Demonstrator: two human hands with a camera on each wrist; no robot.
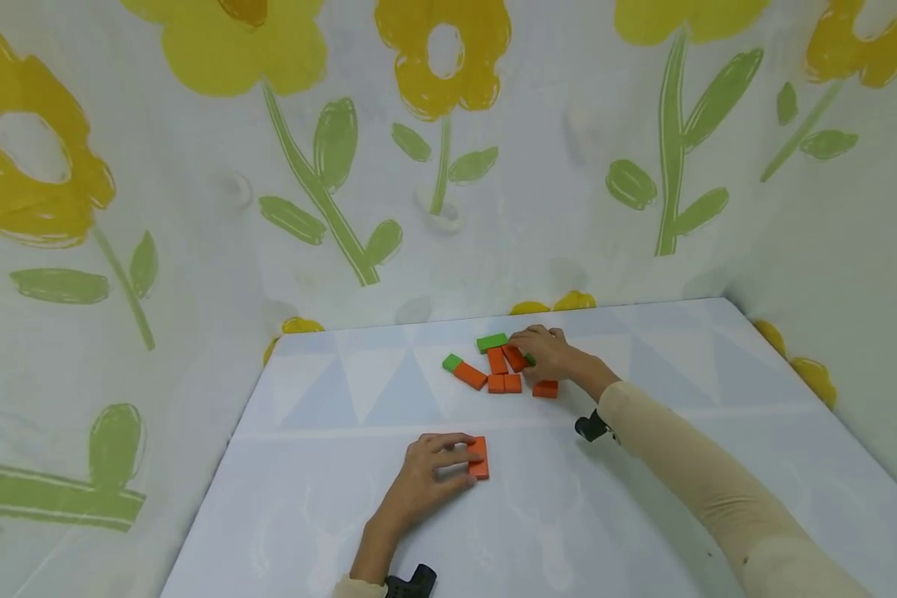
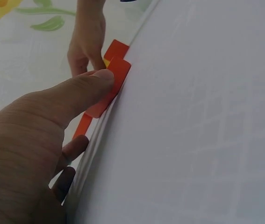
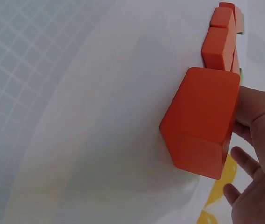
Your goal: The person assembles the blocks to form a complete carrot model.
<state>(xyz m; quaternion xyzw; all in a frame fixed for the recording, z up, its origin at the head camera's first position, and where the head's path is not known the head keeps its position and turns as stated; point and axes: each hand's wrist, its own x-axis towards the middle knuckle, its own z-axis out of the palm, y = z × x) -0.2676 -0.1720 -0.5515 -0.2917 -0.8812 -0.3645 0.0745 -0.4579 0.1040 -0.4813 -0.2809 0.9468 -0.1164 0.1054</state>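
Observation:
An orange block (image 1: pixel 479 458) lies on the near part of the table, gripped by my left hand (image 1: pixel 432 471), fingers over its top and thumb at its near edge. In the left wrist view the thumb presses the face of that orange block (image 2: pixel 109 88). My right hand (image 1: pixel 544 349) reaches down into a group of blocks at the back. Its fingertips are at a tilted orange block (image 1: pixel 515 358), and a bit of green block (image 1: pixel 529 360) shows under them; whether they pinch either one I cannot tell. The right wrist view has a large orange block (image 3: pixel 200 116) in front of the fingers.
Around the right hand are a green block (image 1: pixel 492 341), an upright-lying orange block (image 1: pixel 497 360), a slanted orange block (image 1: pixel 470 375) with a green one (image 1: pixel 452 362) at its end, and two small orange blocks (image 1: pixel 504 384) side by side. Flower-patterned curtains (image 1: pixel 493 183) enclose the table (image 1: pixel 329 498).

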